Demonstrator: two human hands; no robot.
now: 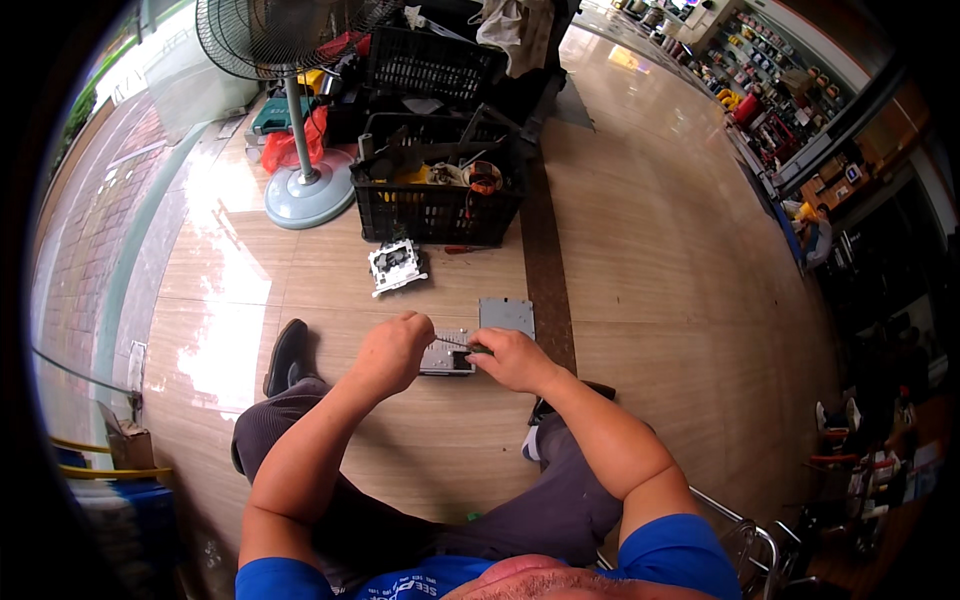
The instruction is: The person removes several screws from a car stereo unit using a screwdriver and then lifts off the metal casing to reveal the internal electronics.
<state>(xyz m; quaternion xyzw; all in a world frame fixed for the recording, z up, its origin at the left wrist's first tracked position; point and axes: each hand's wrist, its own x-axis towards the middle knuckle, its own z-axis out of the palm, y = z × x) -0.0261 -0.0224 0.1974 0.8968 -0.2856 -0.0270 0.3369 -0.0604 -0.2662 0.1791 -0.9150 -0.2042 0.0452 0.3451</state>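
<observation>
My left hand is closed, its fingers pinched at one end of a thin dark rod. The rod runs across to my right hand, which is closed around its other end. Whether it is a screwdriver I cannot tell. Below the rod, on the floor, sits a flat silver metal housing with small holes and a dark opening, partly covered by my hands. Just beyond my right hand lies a grey metal cover plate. Farther off, a white and black mechanism rests on the floor.
A black plastic crate of tools and parts stands ahead. Left of it is a standing fan with a round base, beside a red plastic bag. A red-handled tool lies before the crate. My shoe is left of the housing.
</observation>
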